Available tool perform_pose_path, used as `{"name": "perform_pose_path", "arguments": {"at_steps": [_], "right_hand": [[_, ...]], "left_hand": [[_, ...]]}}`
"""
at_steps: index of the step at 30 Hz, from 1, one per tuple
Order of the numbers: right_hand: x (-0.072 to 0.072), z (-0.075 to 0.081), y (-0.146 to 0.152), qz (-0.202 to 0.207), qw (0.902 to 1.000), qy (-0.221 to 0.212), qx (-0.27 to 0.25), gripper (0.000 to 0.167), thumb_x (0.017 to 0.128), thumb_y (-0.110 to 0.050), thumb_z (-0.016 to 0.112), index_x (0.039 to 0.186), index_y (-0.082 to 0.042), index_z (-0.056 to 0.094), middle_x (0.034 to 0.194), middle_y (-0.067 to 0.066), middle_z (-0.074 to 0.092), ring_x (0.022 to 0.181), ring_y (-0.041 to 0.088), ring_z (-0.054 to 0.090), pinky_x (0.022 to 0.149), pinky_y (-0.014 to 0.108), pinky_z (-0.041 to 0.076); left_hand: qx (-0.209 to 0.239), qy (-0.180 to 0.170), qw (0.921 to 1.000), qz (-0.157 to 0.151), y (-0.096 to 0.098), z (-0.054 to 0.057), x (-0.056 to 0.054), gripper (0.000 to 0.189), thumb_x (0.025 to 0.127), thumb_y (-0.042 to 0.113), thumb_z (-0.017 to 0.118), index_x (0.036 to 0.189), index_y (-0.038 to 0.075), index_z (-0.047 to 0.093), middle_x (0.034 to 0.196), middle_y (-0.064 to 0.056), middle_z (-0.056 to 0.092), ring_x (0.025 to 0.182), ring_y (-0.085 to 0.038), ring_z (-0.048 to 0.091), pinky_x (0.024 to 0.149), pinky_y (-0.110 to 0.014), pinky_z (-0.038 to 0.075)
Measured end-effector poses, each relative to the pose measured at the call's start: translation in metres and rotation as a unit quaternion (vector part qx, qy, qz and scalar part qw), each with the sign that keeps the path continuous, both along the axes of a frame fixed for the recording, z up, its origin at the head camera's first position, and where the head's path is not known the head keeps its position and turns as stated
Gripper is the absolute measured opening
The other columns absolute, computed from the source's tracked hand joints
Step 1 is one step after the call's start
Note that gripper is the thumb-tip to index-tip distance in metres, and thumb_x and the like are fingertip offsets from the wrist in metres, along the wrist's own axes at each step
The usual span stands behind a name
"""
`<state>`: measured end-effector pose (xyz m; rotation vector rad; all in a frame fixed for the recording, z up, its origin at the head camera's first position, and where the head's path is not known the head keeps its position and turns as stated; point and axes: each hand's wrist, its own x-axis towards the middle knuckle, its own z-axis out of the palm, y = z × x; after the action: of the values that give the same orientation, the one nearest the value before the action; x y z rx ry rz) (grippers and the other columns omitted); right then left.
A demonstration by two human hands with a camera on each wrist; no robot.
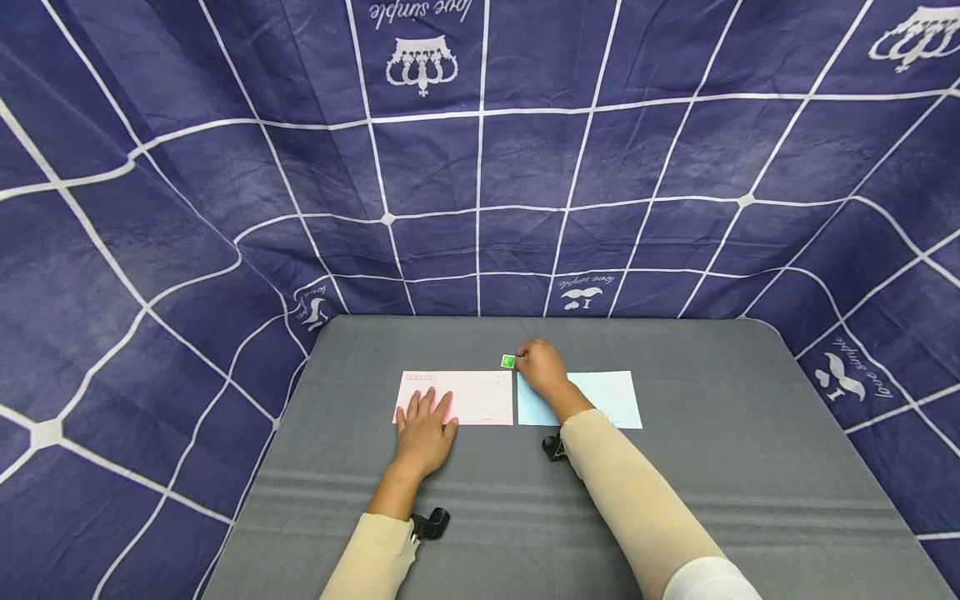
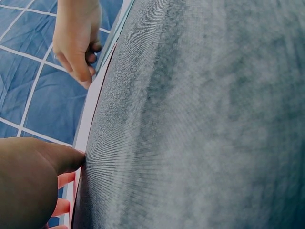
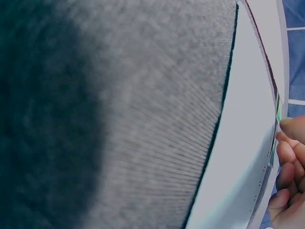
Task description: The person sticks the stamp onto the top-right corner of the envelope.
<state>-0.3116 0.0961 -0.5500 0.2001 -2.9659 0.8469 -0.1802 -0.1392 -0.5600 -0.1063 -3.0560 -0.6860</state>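
A pink envelope (image 1: 480,400) lies flat on the grey table, with small printed boxes along its top. My left hand (image 1: 425,437) rests on its lower left part, fingers spread; in the left wrist view the thumb (image 2: 66,158) is at the envelope's near edge. To the right lies a light blue envelope (image 1: 611,400), partly covered by my right hand (image 1: 543,367) and forearm. With curled fingers, the right hand pinches the edge of a small green stamp (image 1: 507,361) with a white border, just beyond the gap between the envelopes. The right wrist view shows the stamp (image 3: 279,109) edge-on beside the fingertip.
A grey cloth covers the table (image 1: 750,467), with creases across its near part. Behind and at both sides hangs a dark blue curtain (image 1: 525,167) with white grid lines. Black wrist cameras (image 1: 431,523) sit at both cuffs.
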Motion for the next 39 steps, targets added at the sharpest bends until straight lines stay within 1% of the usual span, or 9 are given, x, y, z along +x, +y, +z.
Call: {"name": "perform_pose_path", "arguments": {"at_steps": [7,15,24,32,39], "right_hand": [[-0.0031,0.002,-0.0015,0.007,1.0,0.001,0.003,0.011,0.092,-0.017,0.069,0.094,-0.008,0.075,0.099,0.01,0.071,0.096,0.028,0.066,0.085,0.043,0.055],[-0.0066,0.0017,-0.0039,0.0,0.9998,-0.015,0.014,0.011,0.094,-0.018,0.068,0.091,-0.01,0.074,0.096,0.009,0.07,0.087,0.025,0.065,0.078,0.04,0.055],[-0.0055,0.0043,-0.0053,-0.011,0.9997,-0.013,0.021,0.011,0.093,-0.017,0.068,0.084,-0.012,0.072,0.088,0.007,0.069,0.077,0.021,0.061,0.07,0.038,0.053],[-0.0046,0.0029,-0.0038,-0.011,0.9997,-0.011,0.02,0.012,0.093,-0.014,0.065,0.082,-0.012,0.07,0.087,0.006,0.068,0.078,0.022,0.061,0.072,0.037,0.052],[-0.005,0.0017,-0.0034,-0.01,0.9998,0.002,0.015,0.013,0.092,-0.013,0.063,0.081,-0.012,0.07,0.086,0.007,0.068,0.079,0.023,0.061,0.072,0.039,0.052]], "left_hand": [[-0.001,0.002,1.0,0.0,0.0,-0.0005,-0.0003,0.052,0.101,0.033,0.055,0.15,0.016,0.05,0.16,-0.019,0.038,0.153,-0.045,0.023,0.118,-0.073,0.014],[-0.003,0.001,1.0,-0.002,0.0005,-0.0006,0.0,0.052,0.101,0.033,0.055,0.15,0.017,0.049,0.16,-0.019,0.038,0.153,-0.044,0.023,0.118,-0.073,0.014],[-0.011,0.005,0.9999,-0.005,0.0001,-0.0004,-0.0003,0.052,0.102,0.035,0.054,0.15,0.017,0.049,0.16,-0.019,0.038,0.153,-0.044,0.024,0.118,-0.073,0.015],[-0.005,0.004,1.0,-0.007,0.0005,-0.0018,0.0004,0.052,0.102,0.035,0.054,0.15,0.017,0.049,0.161,-0.018,0.038,0.153,-0.044,0.023,0.118,-0.073,0.014],[-0.001,0.003,1.0,-0.006,0.0009,-0.0018,0.0007,0.052,0.102,0.034,0.054,0.15,0.017,0.049,0.16,-0.018,0.037,0.153,-0.044,0.023,0.118,-0.073,0.013]]}}
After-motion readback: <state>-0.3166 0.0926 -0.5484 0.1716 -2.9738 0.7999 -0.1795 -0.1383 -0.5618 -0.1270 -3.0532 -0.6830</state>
